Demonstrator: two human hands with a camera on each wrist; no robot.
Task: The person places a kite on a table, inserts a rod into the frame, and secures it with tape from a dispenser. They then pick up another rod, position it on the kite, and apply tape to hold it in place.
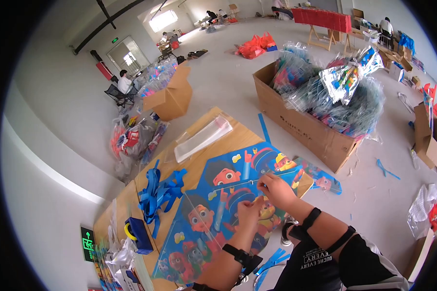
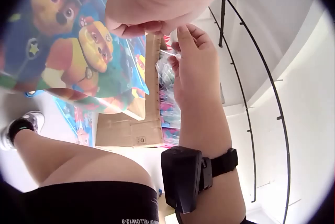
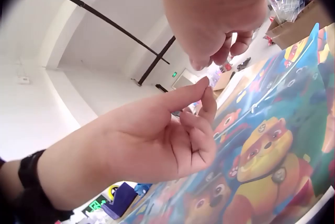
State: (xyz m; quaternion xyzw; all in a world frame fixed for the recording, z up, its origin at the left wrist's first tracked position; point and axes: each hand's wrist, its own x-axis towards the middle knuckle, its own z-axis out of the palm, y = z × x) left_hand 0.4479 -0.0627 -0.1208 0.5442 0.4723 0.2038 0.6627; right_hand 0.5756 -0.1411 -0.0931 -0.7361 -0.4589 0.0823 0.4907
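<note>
A blue kite sheet point(image 1: 194, 242) printed with cartoon figures lies over the wooden table, with a similar kite sheet point(image 1: 223, 174) under its upper edge. A thin white string point(image 3: 255, 107) with a small knot runs along the top sheet. Above the print my left hand point(image 1: 249, 212) pinches thumb to forefinger; a small greyish bit point(image 3: 177, 113) shows among its curled fingers, and I cannot tell what it is. Close beside it, my right hand point(image 1: 277, 190) has its fingers bent in a pinch on a thin whitish strand point(image 2: 168, 52). Both hands face each other, fingertips a little apart.
Blue ribbon strips point(image 1: 155, 194) and a blue tape dispenser point(image 1: 140, 235) occupy the table's left side. Clear plastic sleeves point(image 1: 204, 138) lie at its far end. Beyond stands a big carton point(image 1: 296, 127) heaped with bagged goods. Another carton point(image 1: 172, 99) is farther left.
</note>
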